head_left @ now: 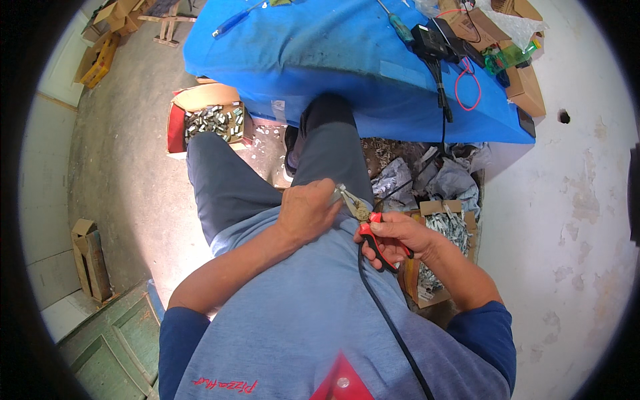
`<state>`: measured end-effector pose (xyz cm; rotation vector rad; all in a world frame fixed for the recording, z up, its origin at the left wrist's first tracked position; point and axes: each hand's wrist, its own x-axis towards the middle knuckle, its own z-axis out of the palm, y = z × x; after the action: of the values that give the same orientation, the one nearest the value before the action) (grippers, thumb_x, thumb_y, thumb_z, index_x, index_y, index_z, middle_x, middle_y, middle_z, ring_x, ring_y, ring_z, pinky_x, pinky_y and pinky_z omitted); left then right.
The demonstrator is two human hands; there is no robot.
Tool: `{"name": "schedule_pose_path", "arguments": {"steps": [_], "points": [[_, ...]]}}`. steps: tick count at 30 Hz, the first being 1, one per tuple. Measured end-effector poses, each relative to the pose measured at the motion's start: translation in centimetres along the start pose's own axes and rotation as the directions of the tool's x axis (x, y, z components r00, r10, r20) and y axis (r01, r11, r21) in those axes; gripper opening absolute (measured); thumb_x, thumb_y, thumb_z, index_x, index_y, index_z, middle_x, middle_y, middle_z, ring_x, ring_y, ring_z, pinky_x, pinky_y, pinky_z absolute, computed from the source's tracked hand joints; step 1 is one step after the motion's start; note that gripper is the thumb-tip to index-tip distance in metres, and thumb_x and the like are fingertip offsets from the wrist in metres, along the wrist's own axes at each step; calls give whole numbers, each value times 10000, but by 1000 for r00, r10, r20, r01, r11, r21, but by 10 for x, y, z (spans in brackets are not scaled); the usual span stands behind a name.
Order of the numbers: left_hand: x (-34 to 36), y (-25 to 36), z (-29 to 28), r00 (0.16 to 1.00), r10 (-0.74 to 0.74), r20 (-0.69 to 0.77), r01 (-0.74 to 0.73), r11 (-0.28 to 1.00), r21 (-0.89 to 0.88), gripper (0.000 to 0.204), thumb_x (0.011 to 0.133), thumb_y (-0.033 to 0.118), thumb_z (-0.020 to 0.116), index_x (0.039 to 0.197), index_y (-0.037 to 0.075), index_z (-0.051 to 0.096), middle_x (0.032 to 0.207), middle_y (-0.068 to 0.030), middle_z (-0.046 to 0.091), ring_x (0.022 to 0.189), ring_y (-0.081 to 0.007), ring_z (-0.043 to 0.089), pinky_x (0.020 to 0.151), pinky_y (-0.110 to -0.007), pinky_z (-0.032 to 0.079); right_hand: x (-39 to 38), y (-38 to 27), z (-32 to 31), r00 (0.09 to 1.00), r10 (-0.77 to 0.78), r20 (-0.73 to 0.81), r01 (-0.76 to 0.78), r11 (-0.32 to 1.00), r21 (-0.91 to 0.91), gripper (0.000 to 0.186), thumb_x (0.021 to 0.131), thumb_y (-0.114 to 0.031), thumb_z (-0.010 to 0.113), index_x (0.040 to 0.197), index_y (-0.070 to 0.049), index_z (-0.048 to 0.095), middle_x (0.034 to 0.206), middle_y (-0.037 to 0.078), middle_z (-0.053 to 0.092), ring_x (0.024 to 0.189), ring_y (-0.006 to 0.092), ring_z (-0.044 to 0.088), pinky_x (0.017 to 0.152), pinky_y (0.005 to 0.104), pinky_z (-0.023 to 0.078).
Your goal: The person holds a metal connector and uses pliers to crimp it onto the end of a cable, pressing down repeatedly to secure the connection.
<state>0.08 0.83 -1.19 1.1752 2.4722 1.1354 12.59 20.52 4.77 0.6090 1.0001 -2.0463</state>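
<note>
My left hand (305, 210) is closed on a small silvery metal piece (337, 195) above my lap. My right hand (407, 237) grips pliers (375, 243) with red and black handles, their jaw tips at that piece; whether they clamp it I cannot tell. A black cable (377, 307) runs past my right hand and down over my shirt.
A blue-covered table (300, 47) ahead carries screwdrivers (229, 24), a black power adapter (427, 41), red wire and cardboard. A box of small metal parts (213, 123) stands left of my knees. Bags and a box of metal strips (443, 233) lie at my right, beside a wall (567, 200).
</note>
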Motion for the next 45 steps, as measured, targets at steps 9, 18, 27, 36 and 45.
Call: {"name": "schedule_pose_path", "arguments": {"steps": [9,18,27,36,45], "points": [[0,-2,1,998,-32,52,31,999,18,268,795,213,738,819,33,542,698,-173,624,659,-383,639,580,-476,486,7,3,8,959,-176,-223,19,822,-569,393,964,-378,620,1018,9,585,771,96,665,634,157,665,503,280,486],[1,-13,9,989,-143,35,141,989,54,262,824,246,692,793,11,579,683,-218,631,659,-413,639,601,-502,492,28,8,2,733,-670,-119,-251,-104,-962,237,890,-200,623,992,-1,545,763,203,662,720,386,662,618,447,514],[1,-29,16,942,-310,132,324,941,-96,299,853,263,610,797,-31,620,733,-258,631,719,-426,635,657,-500,484,53,-20,-26,692,-681,241,-246,-536,-808,129,831,-112,573,901,-17,520,736,172,642,689,318,667,605,411,535],[0,-25,3,927,-319,199,361,903,-232,340,877,307,607,822,-28,628,745,-252,631,717,-412,629,666,-483,478,45,-27,-27,931,-354,-84,-17,189,-982,311,934,-298,612,1036,-6,576,815,107,678,741,214,665,628,361,533],[4,-20,1,928,-329,174,358,918,-171,318,876,326,605,846,13,652,788,-233,665,763,-429,651,689,-514,498,17,-51,-8,994,63,-84,-99,830,-548,378,953,-337,602,1108,7,611,947,121,684,746,170,669,557,257,554]]}}
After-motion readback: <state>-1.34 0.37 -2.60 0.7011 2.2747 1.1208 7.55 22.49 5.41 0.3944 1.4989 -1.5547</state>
